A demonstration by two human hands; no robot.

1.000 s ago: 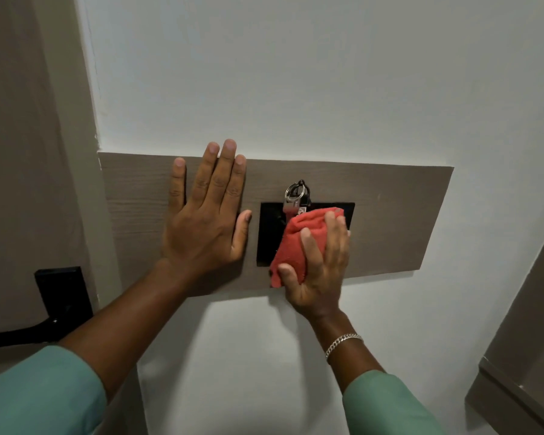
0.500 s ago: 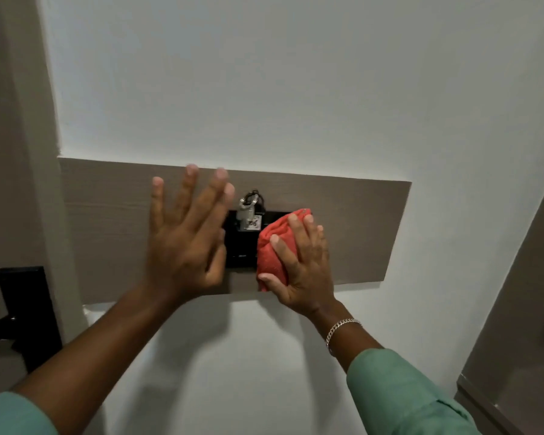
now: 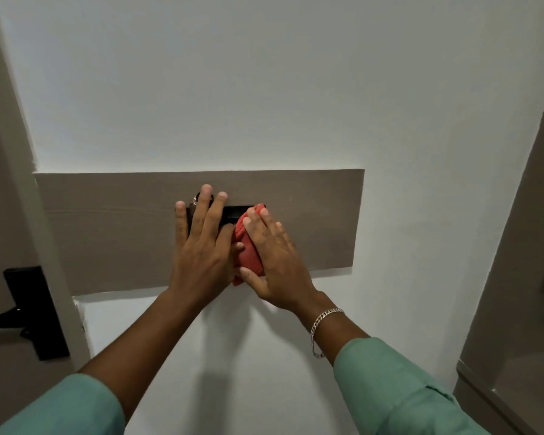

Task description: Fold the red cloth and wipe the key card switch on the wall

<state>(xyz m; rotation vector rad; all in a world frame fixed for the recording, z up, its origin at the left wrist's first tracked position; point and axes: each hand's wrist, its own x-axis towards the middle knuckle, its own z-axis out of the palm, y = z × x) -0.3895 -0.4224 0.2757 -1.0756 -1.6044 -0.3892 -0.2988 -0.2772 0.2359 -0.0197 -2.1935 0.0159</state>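
The black key card switch (image 3: 236, 212) sits in a brown wood-grain panel (image 3: 113, 227) on the white wall. Both hands hide most of it. My right hand (image 3: 275, 259) presses the folded red cloth (image 3: 248, 250) flat against the switch's right half. My left hand (image 3: 201, 246) lies flat over the switch's left half, fingers spread. Its fingertips cover the metal key ring (image 3: 196, 197) that hangs from the card slot.
A black door handle and lock plate (image 3: 32, 312) sit on the door at the far left. A grey-brown door frame (image 3: 515, 277) runs down the right side. White wall lies above and below the panel.
My left hand has slid right from the bare panel onto the switch and key ring. The right hand and cloth stay on the switch's right part. The camera view has shifted.
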